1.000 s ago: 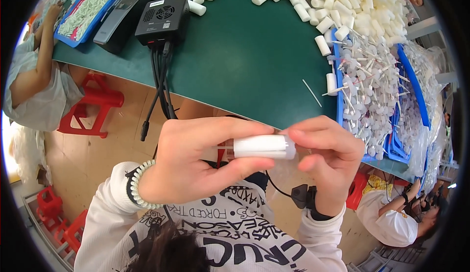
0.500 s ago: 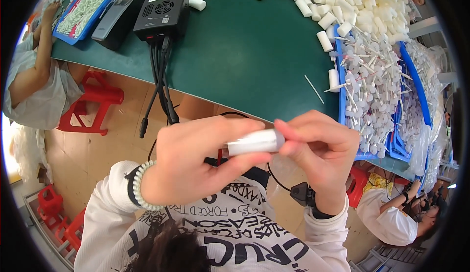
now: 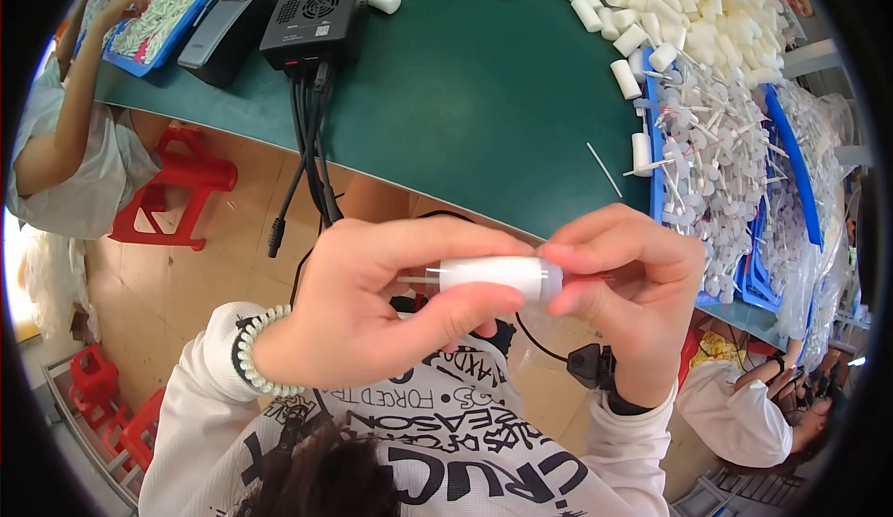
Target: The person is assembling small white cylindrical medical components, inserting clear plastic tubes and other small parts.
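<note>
A white plastic tube (image 3: 493, 275) lies level between both hands, held over the lap below the green table (image 3: 484, 107) edge. The left hand (image 3: 372, 312) clamps its body while the right hand (image 3: 633, 294) pinches its cap end, seemingly to steady it for fitting. A heap of white tubes (image 3: 688, 5) and a blue tray (image 3: 654, 145) of stemmed parts lie beyond.

Green table (image 3: 484, 98), tan floor (image 3: 223, 256), red stools (image 3: 177, 182), bright light

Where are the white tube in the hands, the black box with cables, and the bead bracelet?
white tube (image 3: 493, 275), head view, middle of its body.
black box (image 3: 312, 22), head view, top face.
bead bracelet (image 3: 249, 354), head view, beads on the left wrist.
</note>
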`<state>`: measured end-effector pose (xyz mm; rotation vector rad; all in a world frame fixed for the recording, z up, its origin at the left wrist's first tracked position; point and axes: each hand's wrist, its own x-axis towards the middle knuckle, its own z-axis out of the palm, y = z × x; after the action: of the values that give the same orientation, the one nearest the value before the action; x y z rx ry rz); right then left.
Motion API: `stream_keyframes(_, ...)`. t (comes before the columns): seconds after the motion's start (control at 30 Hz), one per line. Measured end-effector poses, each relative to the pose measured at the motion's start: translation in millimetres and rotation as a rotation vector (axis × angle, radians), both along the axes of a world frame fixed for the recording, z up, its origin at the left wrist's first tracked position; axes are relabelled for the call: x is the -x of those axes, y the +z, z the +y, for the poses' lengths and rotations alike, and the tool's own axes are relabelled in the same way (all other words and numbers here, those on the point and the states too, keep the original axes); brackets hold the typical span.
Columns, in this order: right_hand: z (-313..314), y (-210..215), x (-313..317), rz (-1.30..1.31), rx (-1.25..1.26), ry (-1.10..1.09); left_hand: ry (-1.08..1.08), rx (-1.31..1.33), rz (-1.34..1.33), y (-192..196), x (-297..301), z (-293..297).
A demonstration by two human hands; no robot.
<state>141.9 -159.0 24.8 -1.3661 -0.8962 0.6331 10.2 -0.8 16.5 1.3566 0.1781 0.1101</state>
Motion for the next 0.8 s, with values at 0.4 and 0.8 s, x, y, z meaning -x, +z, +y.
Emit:
stream_keyframes(0.4, -1.6, 3.7, 9.8, 0.089, 0.110, -0.081, 0.088, -0.388, -0.171, -4.4, 0.1, -1.7)
stream_keyframes(0.8, 0.3, 8.0, 24.9, -0.346, 0.129, -0.269, 0.113, -0.235, -0.146, -4.6, -2.0, -9.0)
